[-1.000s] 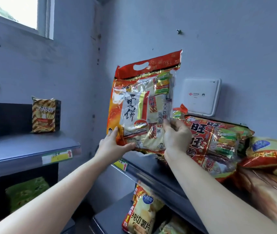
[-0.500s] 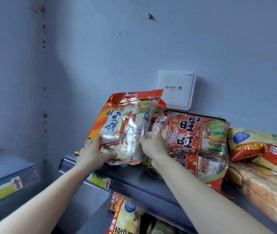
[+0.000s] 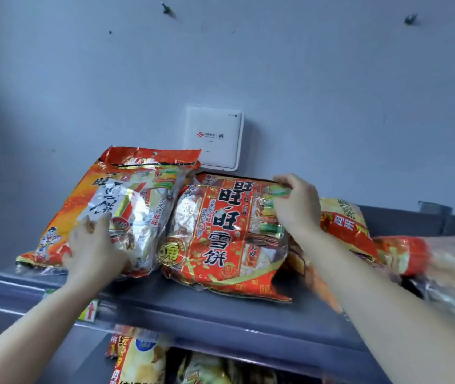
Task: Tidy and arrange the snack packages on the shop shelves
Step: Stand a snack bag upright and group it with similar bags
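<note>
An orange rice-cracker bag lies tilted back at the left end of the grey top shelf. My left hand rests on its lower front, thumb up, pressing it down. Right beside it, touching, lies a red rice-cracker bag with large white and black characters. My right hand pinches the red bag's upper right edge with curled fingers.
A white box hangs on the wall behind the bags. More yellow-and-red snack bags pile up to the right, blurred at the edge. A price label sits on the shelf lip. Chip bags fill the shelf below.
The orange bag went from held upright in the air down onto the shelf's left end. My right hand left it and moved right to the red bag's upper edge.
</note>
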